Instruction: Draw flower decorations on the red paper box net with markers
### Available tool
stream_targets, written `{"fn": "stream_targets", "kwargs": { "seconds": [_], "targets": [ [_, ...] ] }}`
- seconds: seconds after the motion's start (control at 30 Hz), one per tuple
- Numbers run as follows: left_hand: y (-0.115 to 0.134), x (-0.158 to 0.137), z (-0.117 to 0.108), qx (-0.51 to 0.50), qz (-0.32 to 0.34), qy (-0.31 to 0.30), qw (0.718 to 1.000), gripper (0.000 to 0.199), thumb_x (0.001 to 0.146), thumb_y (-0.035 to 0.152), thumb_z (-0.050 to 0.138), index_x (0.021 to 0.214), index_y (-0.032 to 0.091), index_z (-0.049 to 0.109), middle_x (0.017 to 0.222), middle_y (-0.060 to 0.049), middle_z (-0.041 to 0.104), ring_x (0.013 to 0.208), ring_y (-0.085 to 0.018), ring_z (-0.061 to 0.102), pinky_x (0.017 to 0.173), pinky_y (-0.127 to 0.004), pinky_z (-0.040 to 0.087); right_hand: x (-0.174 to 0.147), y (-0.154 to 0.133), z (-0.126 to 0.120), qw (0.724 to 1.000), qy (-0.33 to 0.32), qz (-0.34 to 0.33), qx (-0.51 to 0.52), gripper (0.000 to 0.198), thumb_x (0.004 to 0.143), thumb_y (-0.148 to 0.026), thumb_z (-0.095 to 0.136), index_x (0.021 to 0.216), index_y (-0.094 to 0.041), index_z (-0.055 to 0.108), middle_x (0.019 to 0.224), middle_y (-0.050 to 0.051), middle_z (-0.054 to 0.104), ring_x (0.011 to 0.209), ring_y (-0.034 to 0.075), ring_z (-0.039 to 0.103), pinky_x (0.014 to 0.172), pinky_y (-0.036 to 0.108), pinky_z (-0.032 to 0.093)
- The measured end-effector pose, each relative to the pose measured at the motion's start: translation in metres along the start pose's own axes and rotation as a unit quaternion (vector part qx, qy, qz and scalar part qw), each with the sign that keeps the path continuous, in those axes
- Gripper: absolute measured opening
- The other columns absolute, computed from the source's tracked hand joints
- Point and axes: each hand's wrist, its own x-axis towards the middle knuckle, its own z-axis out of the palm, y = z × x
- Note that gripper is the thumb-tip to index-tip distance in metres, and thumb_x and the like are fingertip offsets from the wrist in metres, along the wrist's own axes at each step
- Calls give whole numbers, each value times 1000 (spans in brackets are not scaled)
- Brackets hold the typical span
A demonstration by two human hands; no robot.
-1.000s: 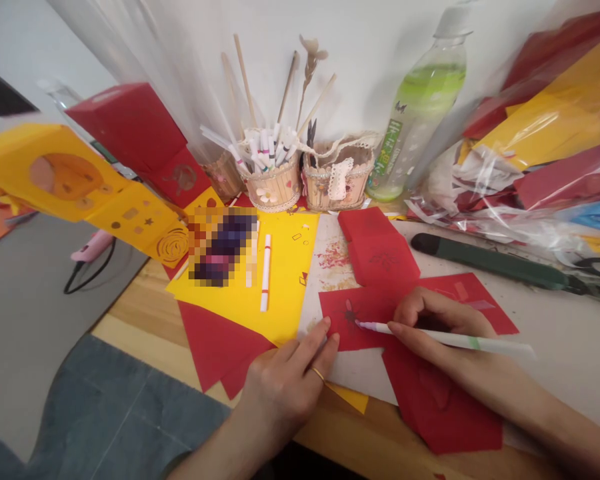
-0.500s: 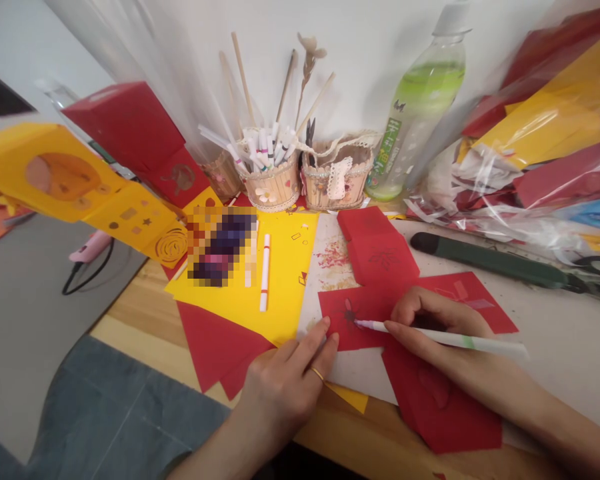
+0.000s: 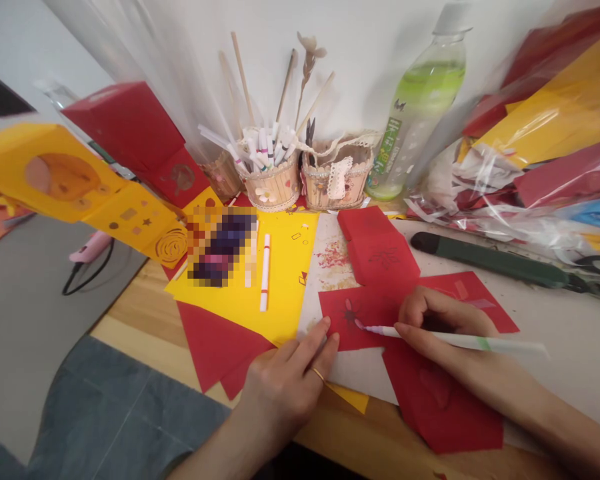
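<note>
My right hand (image 3: 443, 327) pinches a slim white marker (image 3: 460, 340) with a green ring and a pale purple tip. Its tip meets a red paper card (image 3: 380, 297), just beside a dark flower-like drawing (image 3: 351, 315). Two small pink petal shapes show on that drawing. My left hand (image 3: 290, 367), a ring on one finger, lies flat with its fingertips on the card's left edge. Folded red paper (image 3: 443, 400) lies below my right hand, partly hidden by it. Another folded red card (image 3: 385, 250) with a line drawing sits behind.
Yellow paper (image 3: 293, 267) bears a capped white marker (image 3: 265, 272) and a blurred-out patch. Behind stand a cup of markers (image 3: 273, 183), a small basket (image 3: 337, 180) and a green drink bottle (image 3: 415, 120). A dark green cutter-like tool (image 3: 495, 263) and bagged paper (image 3: 545, 153) lie right.
The marker and my right hand have shifted slightly to the right. A second pink petal shape now shows at the tip. My left hand stays in place.
</note>
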Motion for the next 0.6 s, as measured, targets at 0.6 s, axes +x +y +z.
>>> {"fn": "stream_targets", "kwargs": {
  "seconds": [0.6],
  "targets": [
    [0,-2,1,0,-1,0,1000,32,90,6,36,98,12,66,105,-9,67,65,-11,64,54,-19,52,0,-3,0,1000,3,-8,5,24,81,-29,54,62,-21,42,59,-3,50,53,12,46,45,22,36]
  ]
}}
